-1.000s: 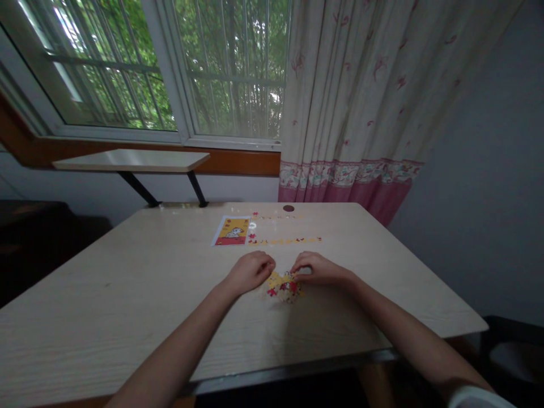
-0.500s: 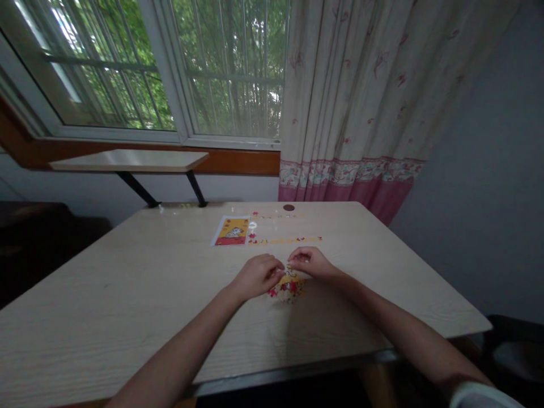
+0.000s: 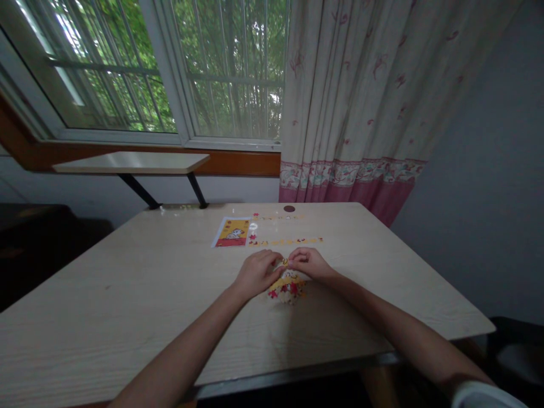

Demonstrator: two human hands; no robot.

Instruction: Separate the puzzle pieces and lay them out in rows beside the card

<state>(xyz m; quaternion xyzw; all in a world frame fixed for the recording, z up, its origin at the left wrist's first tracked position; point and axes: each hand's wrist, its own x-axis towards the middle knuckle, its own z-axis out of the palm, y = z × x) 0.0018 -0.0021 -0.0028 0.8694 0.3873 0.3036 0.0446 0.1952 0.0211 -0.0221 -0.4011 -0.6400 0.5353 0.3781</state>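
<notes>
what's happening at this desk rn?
A person's bare left hand and bare right hand meet over a pile of small yellow, red and white jigsaw pieces, with a small yellow piece at their fingertips. Beyond, two rows of pieces lie beside a yellow-and-red picture sheet on the pale wooden table.

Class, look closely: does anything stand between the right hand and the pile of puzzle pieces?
Nothing visible does. The right hand is just beyond the pile; the picture card lies farther back, outside that gap.
</notes>
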